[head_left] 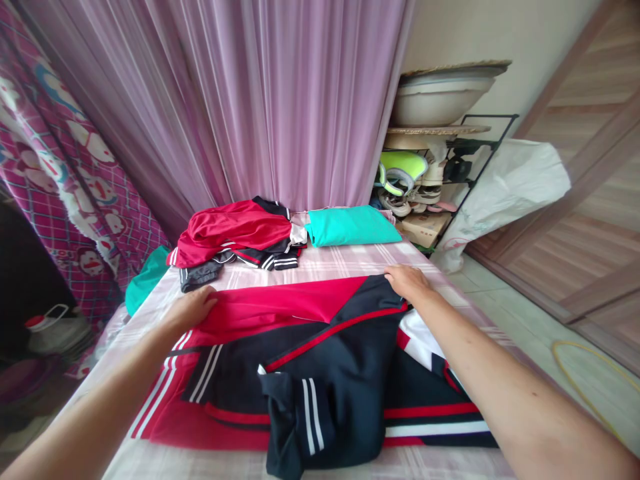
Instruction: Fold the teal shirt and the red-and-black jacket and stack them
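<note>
We've got 1 red-and-black track jacket [345,373] on 1 plaid bedsheet [245,279], 2 striped cuffs [314,415] folded across. Left hand [197,305] pinches its far-left edge, right hand [406,281] its far-right corner. Beyond: 1 folded turquoise cloth [355,225].

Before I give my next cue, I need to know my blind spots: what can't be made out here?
All in the head view:
- Left hand fingertips: hidden by the red-and-black garment, so the exact grip is unclear.
- The garment's underside: covered by its own upper layers.
- Part of its right side: behind the right forearm.
- White bag contents: hidden by its own material.
- Wooden doors: cut off by the right edge.
</note>
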`<state>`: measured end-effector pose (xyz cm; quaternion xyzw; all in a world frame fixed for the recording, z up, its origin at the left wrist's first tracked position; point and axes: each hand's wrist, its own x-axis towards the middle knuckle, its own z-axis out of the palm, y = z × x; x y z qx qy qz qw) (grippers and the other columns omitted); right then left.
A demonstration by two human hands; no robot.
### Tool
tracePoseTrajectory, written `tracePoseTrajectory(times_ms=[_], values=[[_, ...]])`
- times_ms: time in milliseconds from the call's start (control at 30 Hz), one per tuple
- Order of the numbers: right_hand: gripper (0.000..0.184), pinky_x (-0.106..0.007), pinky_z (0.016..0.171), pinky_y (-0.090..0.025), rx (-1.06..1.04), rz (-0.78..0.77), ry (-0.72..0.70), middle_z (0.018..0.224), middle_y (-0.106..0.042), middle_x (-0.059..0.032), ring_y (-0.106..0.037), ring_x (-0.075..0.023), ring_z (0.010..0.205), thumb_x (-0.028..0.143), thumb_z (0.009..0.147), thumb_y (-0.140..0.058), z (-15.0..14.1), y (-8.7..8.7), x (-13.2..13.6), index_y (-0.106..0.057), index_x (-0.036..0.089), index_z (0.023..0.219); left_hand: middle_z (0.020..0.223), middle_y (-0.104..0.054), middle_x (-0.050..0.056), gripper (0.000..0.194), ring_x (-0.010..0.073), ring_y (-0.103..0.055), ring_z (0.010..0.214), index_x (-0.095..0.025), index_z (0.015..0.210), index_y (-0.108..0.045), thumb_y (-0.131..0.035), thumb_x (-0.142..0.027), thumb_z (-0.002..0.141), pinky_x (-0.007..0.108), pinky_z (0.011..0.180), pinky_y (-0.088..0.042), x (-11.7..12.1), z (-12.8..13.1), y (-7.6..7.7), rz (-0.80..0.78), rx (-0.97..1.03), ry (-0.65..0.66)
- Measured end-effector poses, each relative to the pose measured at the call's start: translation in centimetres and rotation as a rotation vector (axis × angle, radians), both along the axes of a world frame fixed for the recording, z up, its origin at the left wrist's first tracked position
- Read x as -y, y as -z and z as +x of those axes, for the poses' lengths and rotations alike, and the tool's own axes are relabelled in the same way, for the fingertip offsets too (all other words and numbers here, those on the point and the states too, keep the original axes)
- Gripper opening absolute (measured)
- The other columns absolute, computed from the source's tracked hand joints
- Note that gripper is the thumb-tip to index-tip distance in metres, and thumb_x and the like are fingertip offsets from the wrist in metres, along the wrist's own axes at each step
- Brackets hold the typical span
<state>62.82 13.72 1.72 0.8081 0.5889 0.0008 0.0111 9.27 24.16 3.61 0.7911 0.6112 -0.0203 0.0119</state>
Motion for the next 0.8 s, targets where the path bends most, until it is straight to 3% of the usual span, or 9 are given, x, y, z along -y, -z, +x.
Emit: tracePoseTrajectory(times_ms=[133,267,333,400,467,533,667,800], values=[[0.046,-0.049,0.102,-0.038,0.006,0.098,-0.021,0.14,-0.059,-0.0111,-0.053,-0.0314,0.124,0.022,0.093,-0.04,-3.1,-1.0,-0.4,-0.061,0.028,0.134,0.133,-0.065,0.012,0.049,0.0292,-0.061,0.121,-0.018,0.129,-0.061,-0.037,-0.032,0.089,0.04,0.104,-0.044,1.0,2.3,-0.1,0.097,0.066,0.063],[0.052,-0.044,0.111,-0.033,-0.191,0.211,-0.255,0.153,-0.045,-0.0113,-0.042,-0.0275,0.137,0.031,0.097,-0.036,-11.0,-1.5,-0.9,-0.048,0.02,0.146,0.148,-0.052,0.012,0.054,0.0274,-0.047,0.138,-0.019,0.139,-0.055,-0.036,-0.043,0.095,0.042,0.117,-0.032,3.7,6.1,1.5,0.114,0.128,0.169],[0.056,-0.046,0.116,-0.027,-0.301,0.133,-0.383,0.158,-0.038,-0.0092,-0.033,-0.0258,0.143,0.041,0.098,-0.033,-14.8,-0.7,-0.6,-0.04,0.023,0.151,0.158,-0.037,0.014,0.061,0.0328,-0.032,0.146,-0.021,0.146,-0.048,-0.043,-0.049,0.093,0.054,0.118,-0.026,5.1,7.5,3.1,0.116,0.106,0.114],[0.064,-0.056,0.118,-0.016,-0.342,-0.031,-0.383,0.163,-0.027,-0.0088,-0.022,-0.0285,0.149,0.054,0.098,-0.03,-16.5,0.5,0.0,-0.033,0.025,0.155,0.163,-0.026,0.016,0.069,0.0356,-0.02,0.15,-0.022,0.152,-0.039,-0.047,-0.054,0.091,0.06,0.117,-0.022,6.0,7.9,4.5,0.116,0.098,0.096],[0.068,-0.061,0.119,-0.007,-0.329,-0.128,-0.335,0.166,-0.017,-0.0082,-0.012,-0.0282,0.152,0.059,0.097,-0.027,-15.8,1.4,1.0,-0.027,0.025,0.157,0.164,-0.021,0.018,0.075,0.0364,-0.016,0.151,-0.021,0.154,-0.033,-0.048,-0.058,0.09,0.061,0.117,-0.022,6.1,7.3,5.5,0.114,0.114,0.115],[0.067,-0.059,0.119,-0.003,-0.284,-0.15,-0.264,0.166,-0.014,-0.007,-0.008,-0.0258,0.153,0.057,0.098,-0.024,-13.2,2.0,2.0,-0.025,0.026,0.157,0.163,-0.021,0.019,0.079,0.0371,-0.017,0.151,-0.02,0.155,-0.031,-0.05,-0.06,0.089,0.06,0.117,-0.024,5.6,6.0,5.9,0.093,0.142,0.153],[0.066,-0.052,0.121,-0.01,-0.147,-0.137,-0.113,0.166,-0.016,-0.0073,-0.014,-0.0266,0.152,0.055,0.098,-0.025,-7.6,2.4,3.4,-0.028,0.025,0.157,0.162,-0.024,0.019,0.083,0.0378,-0.022,0.149,-0.021,0.153,-0.035,-0.059,-0.06,0.083,0.054,0.116,-0.03,4.2,3.5,5.9,0.053,0.222,0.273],[0.064,-0.046,0.121,-0.015,-0.049,-0.094,-0.079,0.165,-0.02,-0.0066,-0.019,-0.0256,0.151,0.054,0.099,-0.026,-6.2,2.8,3.8,-0.029,0.026,0.156,0.159,-0.034,0.014,0.062,0.0333,-0.039,0.142,-0.023,0.139,-0.05,-0.058,-0.053,0.085,0.049,0.113,-0.039,4.2,2.0,5.6,0.094,0.324,0.402]])
